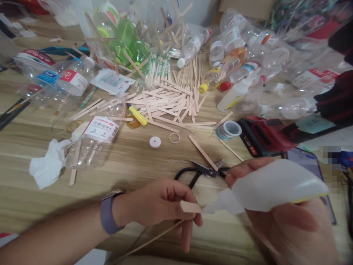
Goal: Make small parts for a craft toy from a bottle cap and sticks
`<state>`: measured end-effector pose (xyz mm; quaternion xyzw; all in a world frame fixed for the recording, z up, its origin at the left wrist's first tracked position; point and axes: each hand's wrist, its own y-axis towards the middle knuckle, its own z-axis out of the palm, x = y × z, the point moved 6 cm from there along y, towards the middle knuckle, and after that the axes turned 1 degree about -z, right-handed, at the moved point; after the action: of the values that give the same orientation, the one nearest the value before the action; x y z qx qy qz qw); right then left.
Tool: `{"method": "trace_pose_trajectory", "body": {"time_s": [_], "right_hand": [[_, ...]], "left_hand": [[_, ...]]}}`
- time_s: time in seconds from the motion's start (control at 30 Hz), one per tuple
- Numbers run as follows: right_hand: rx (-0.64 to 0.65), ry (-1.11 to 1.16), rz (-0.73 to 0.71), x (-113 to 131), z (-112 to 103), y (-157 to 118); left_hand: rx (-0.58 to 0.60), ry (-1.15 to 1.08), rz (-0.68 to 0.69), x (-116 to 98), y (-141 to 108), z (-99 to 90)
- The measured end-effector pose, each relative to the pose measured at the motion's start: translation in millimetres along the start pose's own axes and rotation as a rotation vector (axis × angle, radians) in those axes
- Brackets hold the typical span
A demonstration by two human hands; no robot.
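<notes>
My left hand (165,204) pinches a short piece of wooden craft stick (190,207) between thumb and fingers. A thin wooden skewer (154,239) runs from under the same fingers down toward the table's front edge. Wrapped in my right hand (292,224) is a white glue bottle (278,186), tipped on its side with the nozzle pointing left. Its tip is at the end of the stick piece; whether glue is coming out I cannot make out. Black-handled scissors (208,170) lie open just beyond my hands, a craft stick (202,151) across their blades.
A clear plastic bottle (93,147) lies at left beside a crumpled tissue (48,163). Loose craft sticks (165,101) spread mid-table near a yellow-handled tool (138,115). A white cap (154,142), a wire spool (228,130), a red power tool (267,134) and a phone (306,165) lie around.
</notes>
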<state>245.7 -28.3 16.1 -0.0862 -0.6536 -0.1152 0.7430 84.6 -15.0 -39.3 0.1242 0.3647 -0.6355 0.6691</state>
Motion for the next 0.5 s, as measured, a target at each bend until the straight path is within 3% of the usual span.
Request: {"method": "trace_pose_trajectory", "body": {"time_s": [0.2,0.5], "right_hand": [[-0.008,0.034,0.014,0.5,-1.4,0.1],[0.006,0.027,0.019,-0.7,-1.8,-0.6]], "left_hand": [[0.073,0.04,0.072,-2.6,1.1,1.5],[0.067,0.047,0.021,-1.2,-0.7,1.5]]}}
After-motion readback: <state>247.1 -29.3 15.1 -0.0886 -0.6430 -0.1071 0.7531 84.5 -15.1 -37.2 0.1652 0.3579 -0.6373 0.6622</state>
